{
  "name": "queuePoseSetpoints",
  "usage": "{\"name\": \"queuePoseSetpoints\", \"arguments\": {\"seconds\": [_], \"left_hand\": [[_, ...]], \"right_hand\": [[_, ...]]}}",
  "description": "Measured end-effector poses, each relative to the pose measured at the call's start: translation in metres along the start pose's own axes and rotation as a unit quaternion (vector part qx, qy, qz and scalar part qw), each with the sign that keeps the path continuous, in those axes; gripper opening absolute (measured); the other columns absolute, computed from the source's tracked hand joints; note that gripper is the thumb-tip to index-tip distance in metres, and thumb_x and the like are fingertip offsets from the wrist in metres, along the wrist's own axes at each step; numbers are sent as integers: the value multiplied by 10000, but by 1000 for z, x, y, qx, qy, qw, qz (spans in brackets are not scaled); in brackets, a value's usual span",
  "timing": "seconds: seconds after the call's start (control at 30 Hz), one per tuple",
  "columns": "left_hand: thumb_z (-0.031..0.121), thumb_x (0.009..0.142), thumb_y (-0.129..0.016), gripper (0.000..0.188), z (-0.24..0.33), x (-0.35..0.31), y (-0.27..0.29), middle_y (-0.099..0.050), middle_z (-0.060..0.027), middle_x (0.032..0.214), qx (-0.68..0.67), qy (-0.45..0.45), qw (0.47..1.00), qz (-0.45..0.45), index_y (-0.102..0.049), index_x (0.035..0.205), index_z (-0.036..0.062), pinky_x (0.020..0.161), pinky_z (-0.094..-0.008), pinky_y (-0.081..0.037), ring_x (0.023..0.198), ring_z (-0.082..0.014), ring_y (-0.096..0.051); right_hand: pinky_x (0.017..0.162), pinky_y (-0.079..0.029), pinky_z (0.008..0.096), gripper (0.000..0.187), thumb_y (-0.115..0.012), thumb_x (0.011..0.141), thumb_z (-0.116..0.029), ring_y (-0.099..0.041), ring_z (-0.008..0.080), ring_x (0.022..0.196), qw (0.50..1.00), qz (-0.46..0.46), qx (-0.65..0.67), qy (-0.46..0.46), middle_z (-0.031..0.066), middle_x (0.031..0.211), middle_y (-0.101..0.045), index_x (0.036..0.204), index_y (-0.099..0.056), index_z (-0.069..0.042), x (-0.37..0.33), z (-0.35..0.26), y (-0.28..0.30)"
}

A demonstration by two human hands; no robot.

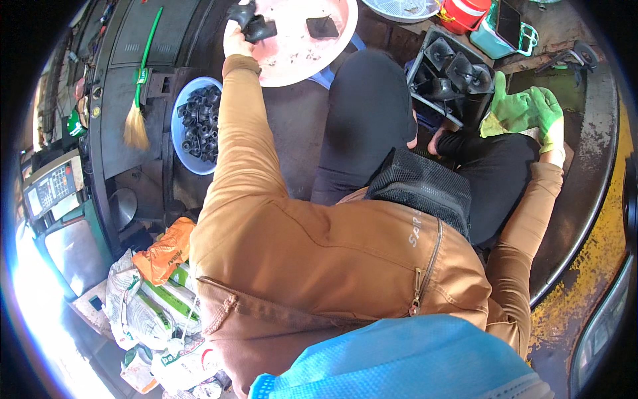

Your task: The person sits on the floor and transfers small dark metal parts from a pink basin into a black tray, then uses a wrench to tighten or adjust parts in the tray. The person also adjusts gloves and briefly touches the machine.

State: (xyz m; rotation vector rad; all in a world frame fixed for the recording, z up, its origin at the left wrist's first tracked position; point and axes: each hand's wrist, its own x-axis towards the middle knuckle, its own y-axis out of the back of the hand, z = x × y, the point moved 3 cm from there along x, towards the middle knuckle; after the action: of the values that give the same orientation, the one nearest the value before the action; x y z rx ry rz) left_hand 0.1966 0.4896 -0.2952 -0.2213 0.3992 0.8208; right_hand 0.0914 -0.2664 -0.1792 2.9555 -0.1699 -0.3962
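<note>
My bare left hand reaches over the left rim of a pale pink basin. Its fingers are closed on black moulded parts, flared in shape; whether there are one or two is hard to tell. Another black part with a square base lies in the basin. My right hand, in a green glove with a yellowish cuff, is beside my right knee. Its bent fingers grip what looks like a second green glove. Close to it stands a grey crate of larger black flared parts.
A blue basin full of small black parts stands left of my arm. A white strainer, red container and teal basket sit far right. A green-handled broom leans left. Plastic bags lie lower left.
</note>
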Motion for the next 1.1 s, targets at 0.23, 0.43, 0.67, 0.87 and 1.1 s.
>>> {"name": "queuePoseSetpoints", "arguments": {"seconds": [0.23, 0.43, 0.67, 0.87, 1.1], "left_hand": [[201, 857, -661, 154, -2, 6, 23, -615, -71, 770, 32, -4, 999, 0, -628, 842, 51, 327, -291, -349, 465, -164, -529], [163, 863, -647, 207, 20, -33, -33, -655, -135, 965, 24, -44, 998, -31, -640, 964, -17, 782, -363, -519, 853, -242, -642], [309, 856, -620, 293, 11, -200, -192, -670, -70, 881, 323, -75, 875, -353, -670, 958, 39, 631, -316, -463, 729, -153, -598], [397, 863, -550, 376, -94, -287, -326, -654, -213, 768, 467, -365, 638, -492, -708, 814, 58, 665, -419, -485, 732, -321, -649], [421, 854, -566, 510, -173, -330, -347, -462, -202, 1312, 650, -340, 532, -423, -507, 1294, 171, 998, -412, -392, 1209, -349, -456]], "right_hand": [[736, -461, 227, 272, -641, 859, -175, -589, 115, 846, 1000, 2, -4, -3, 48, 960, -635, 1059, -599, 4, 1, -2, -2], [736, -454, 232, 276, -643, 854, -201, -572, 102, 826, 999, -2, -25, 32, 23, 935, -632, 1049, -626, -6, -1, 0, 3], [742, -457, 229, 283, -620, 874, -198, -580, 113, 839, 999, -1, -41, 19, 32, 947, -634, 1077, -607, -1, 3, 4, 7], [726, -455, 228, 266, -650, 851, -215, -577, 101, 797, 999, -11, 7, 33, 23, 877, -635, 1011, -622, -4, -6, -4, -2], [718, -452, 225, 249, -644, 851, -210, -576, 96, 787, 1000, 9, -3, 11, 20, 863, -638, 987, -628, -2, -8, -5, 2]]}}
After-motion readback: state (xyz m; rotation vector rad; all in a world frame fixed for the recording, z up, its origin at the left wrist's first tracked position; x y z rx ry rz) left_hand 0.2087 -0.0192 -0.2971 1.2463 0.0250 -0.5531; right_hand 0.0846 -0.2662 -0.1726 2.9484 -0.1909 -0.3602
